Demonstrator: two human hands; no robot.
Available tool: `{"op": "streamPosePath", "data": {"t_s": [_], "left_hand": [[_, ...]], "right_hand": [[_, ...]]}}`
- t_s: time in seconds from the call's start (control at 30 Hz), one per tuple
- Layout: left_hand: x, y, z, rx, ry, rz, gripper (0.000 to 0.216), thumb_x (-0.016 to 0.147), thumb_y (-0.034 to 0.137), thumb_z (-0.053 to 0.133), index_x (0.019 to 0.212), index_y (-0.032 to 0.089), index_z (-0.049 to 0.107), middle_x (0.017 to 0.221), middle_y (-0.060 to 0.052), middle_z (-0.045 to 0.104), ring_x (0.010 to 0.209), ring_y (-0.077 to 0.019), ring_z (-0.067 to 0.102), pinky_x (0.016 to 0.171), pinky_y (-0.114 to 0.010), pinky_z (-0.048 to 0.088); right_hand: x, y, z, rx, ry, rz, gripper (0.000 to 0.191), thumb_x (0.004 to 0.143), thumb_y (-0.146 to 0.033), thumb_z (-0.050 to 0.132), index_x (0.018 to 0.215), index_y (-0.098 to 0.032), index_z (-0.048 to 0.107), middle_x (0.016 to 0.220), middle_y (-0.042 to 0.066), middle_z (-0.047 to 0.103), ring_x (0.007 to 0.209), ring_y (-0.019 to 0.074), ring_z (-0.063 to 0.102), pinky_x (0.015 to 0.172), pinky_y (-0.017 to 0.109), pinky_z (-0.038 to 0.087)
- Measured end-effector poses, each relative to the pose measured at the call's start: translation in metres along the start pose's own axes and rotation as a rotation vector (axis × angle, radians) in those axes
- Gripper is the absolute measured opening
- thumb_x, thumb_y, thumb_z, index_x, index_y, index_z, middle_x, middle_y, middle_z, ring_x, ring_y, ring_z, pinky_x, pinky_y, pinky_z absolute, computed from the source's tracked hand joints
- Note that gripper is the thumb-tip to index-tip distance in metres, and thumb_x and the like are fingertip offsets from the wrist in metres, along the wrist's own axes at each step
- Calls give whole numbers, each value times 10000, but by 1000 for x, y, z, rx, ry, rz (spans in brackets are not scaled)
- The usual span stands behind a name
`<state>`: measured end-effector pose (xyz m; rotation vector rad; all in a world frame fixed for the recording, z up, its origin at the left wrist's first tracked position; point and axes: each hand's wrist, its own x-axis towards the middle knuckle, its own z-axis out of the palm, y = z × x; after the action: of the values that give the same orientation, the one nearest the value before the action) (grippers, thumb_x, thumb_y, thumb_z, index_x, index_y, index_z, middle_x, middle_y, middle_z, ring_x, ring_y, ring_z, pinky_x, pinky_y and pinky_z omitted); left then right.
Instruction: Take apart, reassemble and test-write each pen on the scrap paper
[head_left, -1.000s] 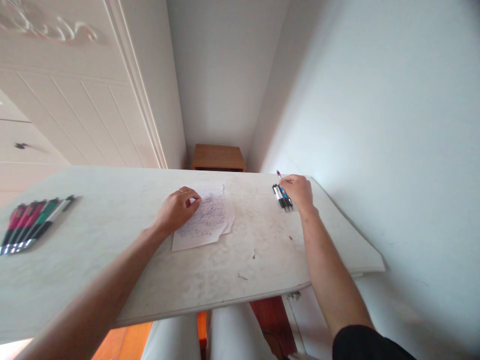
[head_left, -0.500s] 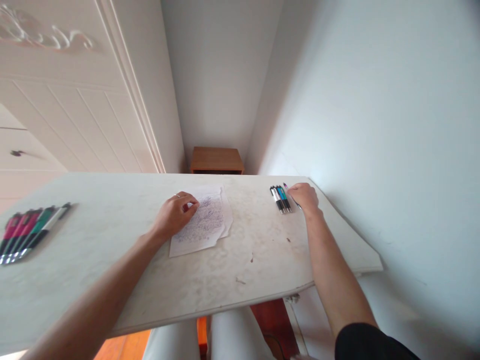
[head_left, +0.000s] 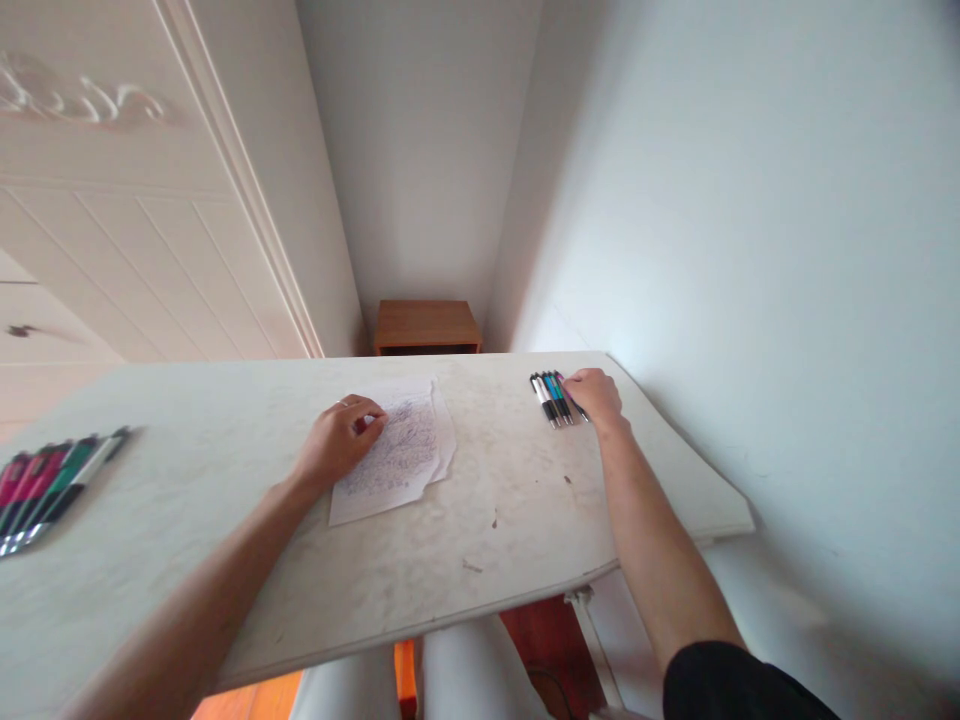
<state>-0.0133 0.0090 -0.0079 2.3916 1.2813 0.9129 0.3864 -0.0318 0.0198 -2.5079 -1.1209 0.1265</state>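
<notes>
On the left half of the scribbled paper sheets rests my left hand, fingers curled in toward the thumb, with nothing visible in them. Dense blue-purple pen strokes cover the top sheet. Toward the table's far right corner, my right hand pinches a pen with a purplish upper part and a dark lower end. That pen lies at the right end of a row of pens, white and blue ones with black grips. My fingers hide part of it.
Several more pens, pink, green and white, lie side by side at the table's left. The white table has worn spots. A brown wooden cabinet stands beyond its far edge. A wall runs along the right.
My right hand has brought the purplish pen in beside the row, closing the gap to the blue pens. My left hand stays on the paper. The view has shifted slightly.
</notes>
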Motion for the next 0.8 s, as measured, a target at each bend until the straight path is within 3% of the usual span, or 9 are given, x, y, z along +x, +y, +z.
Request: {"op": "streamPosePath", "data": {"t_s": [0.2,0.8], "left_hand": [[0,1,0,-6,-2,-4,253,837,350,502,820,184,692,866,-48,673,641,-150,580,678,-286,461],[0,4,-1,0,-4,-3,250,833,355,491,805,199,683,865,-46,678,641,-152,578,675,-287,459]], "right_hand": [[-3,-2,-3,-3,25,36,267,817,-293,558,963,-209,765,1017,174,723,950,309,685,779,378,514],[-2,-3,2,-6,8,1,296,811,-350,552,954,-216,774,993,156,736,918,281,690,719,319,494]]}}
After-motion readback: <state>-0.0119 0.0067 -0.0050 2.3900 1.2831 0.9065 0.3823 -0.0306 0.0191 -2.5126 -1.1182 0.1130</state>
